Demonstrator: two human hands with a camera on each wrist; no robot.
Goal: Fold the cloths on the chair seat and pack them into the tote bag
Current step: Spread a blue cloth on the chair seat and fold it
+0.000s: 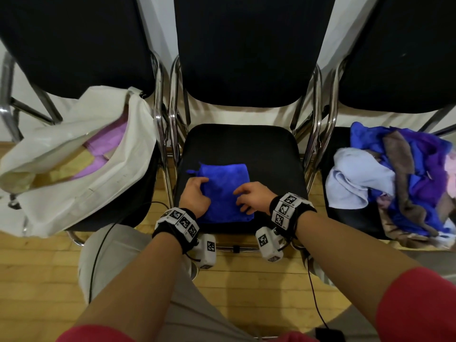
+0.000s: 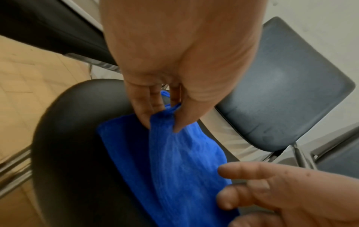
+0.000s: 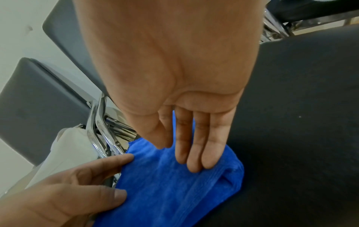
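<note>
ur left hand pinches the blue cloth edge on the chair seat, right hand fingers straight, pressing it.

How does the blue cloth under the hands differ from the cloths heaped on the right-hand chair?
The blue microfibre cloth lies folded flat in a neat rectangle on the middle black chair seat; the mixed pile of cloths is crumpled and loose. The blue one is a single piece, held by the left hand and touched by the right hand; the pile is untouched. Both are outside the cream canvas tote bag.
</note>
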